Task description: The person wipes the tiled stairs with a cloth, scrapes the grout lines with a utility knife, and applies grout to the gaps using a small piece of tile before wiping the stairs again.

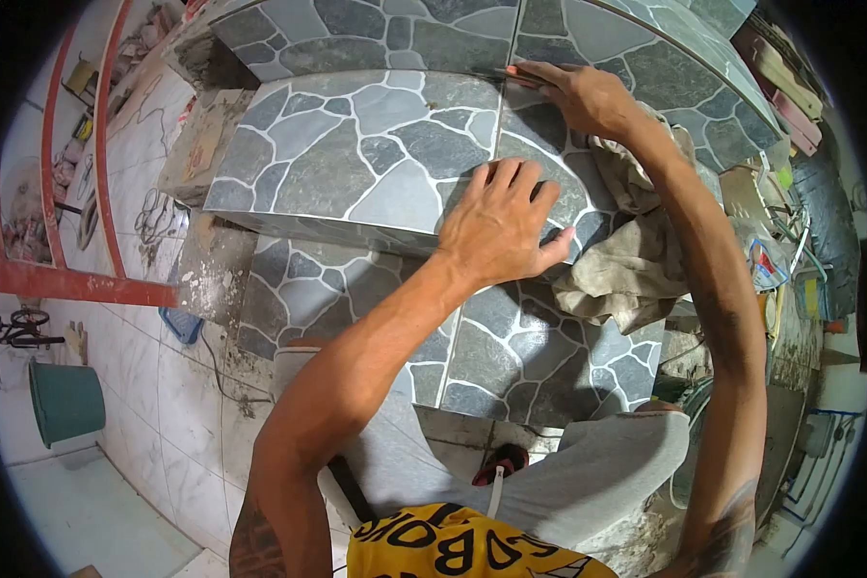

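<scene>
My left hand (501,222) lies palm down on a stair tread (328,154) covered in grey stone-pattern tile with white lines. Its fingers are slightly bent and the thumb points out to the right; nothing is in it. Farther up, my right hand (592,101) reaches to the inner corner where the tread meets the tiled riser (453,43), at a vertical tile joint. Its fingers are pressed together there, and whatever they may hold is too small to make out. A crumpled beige cloth (626,265) drapes over the step beneath my right forearm.
A lower tiled step (511,356) is in front of my knees. On the left stand a red metal frame (77,279) and a green bucket (67,400) on white floor tiles. A cable (217,366) runs along the floor. Tools and scraps are piled at right.
</scene>
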Available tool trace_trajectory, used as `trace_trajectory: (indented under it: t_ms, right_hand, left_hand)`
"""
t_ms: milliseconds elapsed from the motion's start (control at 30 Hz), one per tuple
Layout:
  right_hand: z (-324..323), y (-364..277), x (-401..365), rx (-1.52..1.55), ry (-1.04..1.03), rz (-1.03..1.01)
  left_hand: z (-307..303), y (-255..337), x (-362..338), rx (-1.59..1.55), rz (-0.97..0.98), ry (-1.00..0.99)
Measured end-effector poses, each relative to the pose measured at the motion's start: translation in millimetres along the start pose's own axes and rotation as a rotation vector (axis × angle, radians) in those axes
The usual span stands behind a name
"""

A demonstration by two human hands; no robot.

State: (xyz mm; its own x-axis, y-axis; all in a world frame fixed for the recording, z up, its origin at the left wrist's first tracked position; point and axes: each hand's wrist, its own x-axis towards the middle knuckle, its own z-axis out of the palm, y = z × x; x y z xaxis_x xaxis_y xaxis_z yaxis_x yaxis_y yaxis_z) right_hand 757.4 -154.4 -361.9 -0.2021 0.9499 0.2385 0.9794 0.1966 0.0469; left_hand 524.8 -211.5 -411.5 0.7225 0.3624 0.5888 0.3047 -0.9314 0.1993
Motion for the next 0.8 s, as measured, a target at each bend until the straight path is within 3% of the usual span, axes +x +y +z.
trace_trajectory:
  t_ms: [200, 300, 433, 533, 567, 800]
  right_hand:
    - [14.8, 2.1, -19.2, -0.072, 0.025, 0.058]
    - [14.9, 21.3, -15.6, 0.388, 0.12, -0.199]
    - [10.4, 19.6, -26.8, 0.13, 0.091, -0.01]
    - [26.0, 18.6, -30.0, 0.087, 0.109, -0.041]
    - [26.7, 22.7, -30.0, 0.193, 0.201, -0.181]
    - [16.0, 9.6, -28.4, 0.018, 0.112, 0.0]
  left_hand:
    - [0.3, 0.5, 1.2, -0.011, -0.003, 0.0]
    - [-0.4, -0.2, 0.9, -0.001, -0.003, -0.004]
    - [0.6, -0.3, 0.6, -0.007, -0.006, -0.012]
    - [-0.3, 0.6, 1.6, -0.008, -0.005, -0.011]
    - [-0.9, 0.2, 1.8, -0.005, -0.005, -0.01]
    - [-0.5, -0.9, 2.1, -0.001, 0.003, 0.0]
